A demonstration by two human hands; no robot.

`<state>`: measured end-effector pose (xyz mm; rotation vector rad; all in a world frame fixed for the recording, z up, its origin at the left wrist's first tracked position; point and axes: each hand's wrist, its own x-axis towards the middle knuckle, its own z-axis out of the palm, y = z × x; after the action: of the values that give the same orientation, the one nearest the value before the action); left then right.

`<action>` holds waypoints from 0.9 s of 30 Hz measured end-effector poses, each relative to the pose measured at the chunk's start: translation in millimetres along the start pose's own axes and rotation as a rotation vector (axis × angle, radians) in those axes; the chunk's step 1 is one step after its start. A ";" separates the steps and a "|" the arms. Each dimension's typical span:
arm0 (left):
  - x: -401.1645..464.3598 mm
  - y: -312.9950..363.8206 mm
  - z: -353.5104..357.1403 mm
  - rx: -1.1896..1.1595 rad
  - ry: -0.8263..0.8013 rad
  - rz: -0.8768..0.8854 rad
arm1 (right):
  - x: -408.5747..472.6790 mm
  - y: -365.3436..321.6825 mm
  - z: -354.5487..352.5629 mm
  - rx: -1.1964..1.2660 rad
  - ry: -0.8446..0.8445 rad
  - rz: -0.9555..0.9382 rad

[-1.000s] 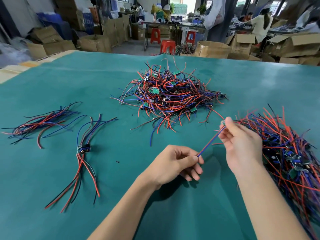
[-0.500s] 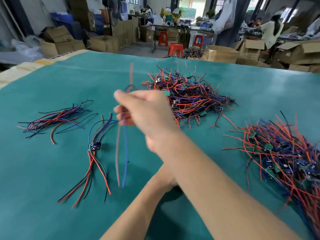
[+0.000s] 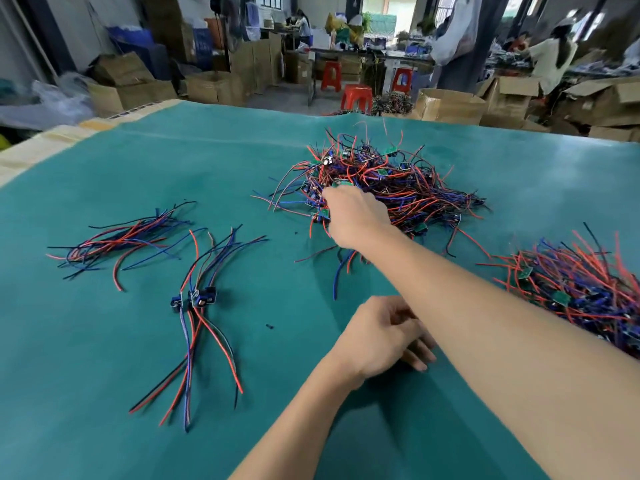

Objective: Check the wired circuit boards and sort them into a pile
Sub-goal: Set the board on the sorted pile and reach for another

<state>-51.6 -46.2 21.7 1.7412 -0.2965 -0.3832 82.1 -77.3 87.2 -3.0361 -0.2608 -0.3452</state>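
On your green table [image 3: 104,341]: two big heaps of wired boards, centre heap [image 3: 398,188] and right heap [image 3: 581,289]; one bundle of loose wires [image 3: 117,240]; one small sorted pile [image 3: 194,299]. Your right hand [image 3: 353,213] reaches into the centre heap, grip hidden; your left hand [image 3: 381,334] rests loosely curled, holding nothing.

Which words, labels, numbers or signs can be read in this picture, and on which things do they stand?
No text can be read anywhere.
Small circuit boards in the middle pile: any printing is too small to read.
Boards of the small group on the left: too small and blurred.
Cardboard boxes behind the table: no readable marks.
Green table cover: no writing visible.
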 end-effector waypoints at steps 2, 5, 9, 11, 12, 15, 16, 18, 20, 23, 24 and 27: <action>-0.6 0.8 -1.9 -0.061 -0.024 -0.008 | 5.5 13.1 9.8 -0.023 -0.015 0.003; 1.1 -3.7 -1.7 -0.083 -0.031 0.001 | 9.1 24.8 18.4 -0.022 0.035 0.007; -0.4 -0.9 -1.9 -0.138 -0.064 0.002 | 4.9 33.6 22.6 0.071 0.117 0.048; -1.0 -1.2 -2.5 -0.162 -0.086 0.006 | 1.1 39.0 12.1 0.318 0.187 0.118; -0.9 -1.1 -2.1 -0.169 -0.088 0.010 | -1.7 42.6 2.2 0.455 0.220 0.143; -0.7 -1.7 -1.9 -0.223 -0.107 0.005 | -17.7 54.1 -42.4 0.805 0.305 0.206; -0.5 -1.7 -2.0 -0.243 -0.110 0.003 | -27.1 59.6 -58.0 0.963 0.317 0.235; 0.2 -2.6 -2.9 -0.266 -0.111 0.002 | -51.3 72.8 -81.8 1.335 0.304 0.275; 1.1 -4.0 -3.2 -0.296 -0.115 0.002 | -79.1 85.8 -89.4 1.641 0.252 0.325; 3.2 -3.5 -3.9 -0.417 -0.073 -0.029 | -124.6 92.3 -68.4 1.754 0.087 0.474; 4.5 -2.9 -4.9 -0.489 -0.054 -0.051 | -137.4 92.5 -54.3 1.731 0.037 0.514; 7.3 -2.3 -7.1 -0.663 -0.073 -0.101 | -161.5 91.2 -13.1 1.655 0.032 0.608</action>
<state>-42.1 -42.4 20.1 1.0942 -0.1110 -0.5471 -59.7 -193.9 58.0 -1.3505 0.2783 -0.0297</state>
